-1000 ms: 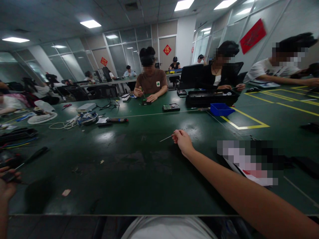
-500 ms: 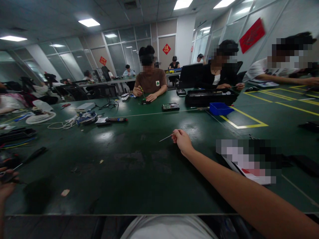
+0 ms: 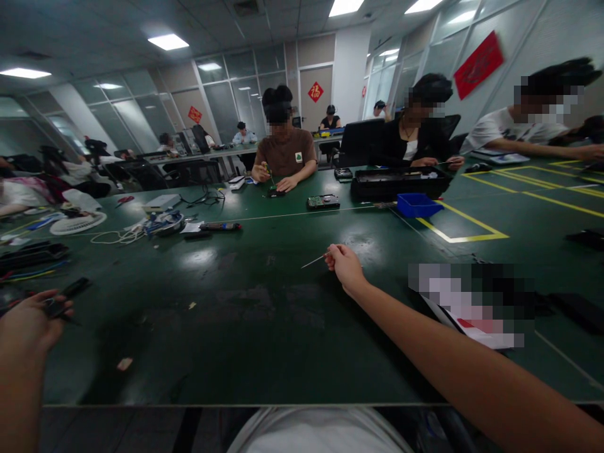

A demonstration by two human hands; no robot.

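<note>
My right hand is closed over the middle of the table, pinching a slim pointed metal tool. The tool's bare shaft points left and slightly down; its other end is hidden in my fingers. At the left edge, my left hand is closed round a small dark tool with a thin tip towards the right. I cannot make out its exact kind. Just behind that hand lies a black-handled screwdriver, partly covered by my fingers. Both hands are raised somewhat above the green table.
Across the table a person in brown works on a small device. A circuit-board drive, a blue bin and a black case stand at the far side. Cables lie far left; a blurred white sheet lies right.
My left hand has come further into view, moving up and to the right with the dark tool in it. My right hand and its metal tool have hardly moved.
</note>
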